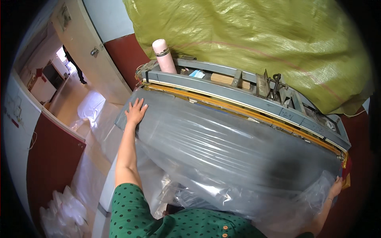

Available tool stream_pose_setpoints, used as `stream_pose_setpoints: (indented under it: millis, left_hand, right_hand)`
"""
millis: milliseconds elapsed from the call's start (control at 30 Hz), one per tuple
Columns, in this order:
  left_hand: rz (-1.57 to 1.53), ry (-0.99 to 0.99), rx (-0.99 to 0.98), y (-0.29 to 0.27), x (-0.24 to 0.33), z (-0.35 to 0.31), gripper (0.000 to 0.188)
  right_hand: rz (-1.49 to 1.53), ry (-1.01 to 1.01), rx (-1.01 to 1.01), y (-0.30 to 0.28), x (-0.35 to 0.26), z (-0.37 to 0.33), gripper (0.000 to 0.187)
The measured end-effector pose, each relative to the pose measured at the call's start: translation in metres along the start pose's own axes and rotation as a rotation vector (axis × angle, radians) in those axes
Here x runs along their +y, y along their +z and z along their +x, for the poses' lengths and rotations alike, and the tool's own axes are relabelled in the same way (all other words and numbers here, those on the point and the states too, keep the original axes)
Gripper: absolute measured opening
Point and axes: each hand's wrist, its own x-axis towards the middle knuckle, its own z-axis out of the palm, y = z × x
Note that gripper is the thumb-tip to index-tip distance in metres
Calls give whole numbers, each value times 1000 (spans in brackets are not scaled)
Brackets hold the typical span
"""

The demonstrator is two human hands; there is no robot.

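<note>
Clear plastic film (222,192) stretches over the grey worktop (170,107) in front of me and hangs in folds over its near edge. My left hand (135,113) lies flat near the worktop's left end, fingers spread. At the right end, my right hand (335,187) is closed on the film beside the worktop's corner; its fingertips are partly hidden. Along the far edge runs a long grey metal frame (206,84) with an orange-yellow strip (222,106) on its near side.
A pink flask (165,59) stands at the frame's left end, near a wooden block (222,78) and a metal clamp (275,85). Behind hangs a yellow-green tarp (246,31). Bunched clear plastic (63,210) lies lower left. Beyond the open door (87,43), a person's leg (75,65) shows.
</note>
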Motion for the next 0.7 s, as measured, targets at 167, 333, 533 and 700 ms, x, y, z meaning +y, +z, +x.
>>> stream_pose_setpoints:
  millis: [167,333,533,700]
  left_hand:
    - [-464,68,133,4,-67,16,63]
    - [-817,79,136,-19,-67,-80,40]
    - [-472,-178,-1550,21,-134,-393,35]
    - [-1475,-894,-1430,16,-88,-532,36]
  right_hand:
    - [133,-78,-118,49,26,59,31]
    - [323,-59,-163,-2,106,79,45]
    - [440,-93,-263,-42,75,89,32]
    - [503,-212,-385,-47,-9,104,33]
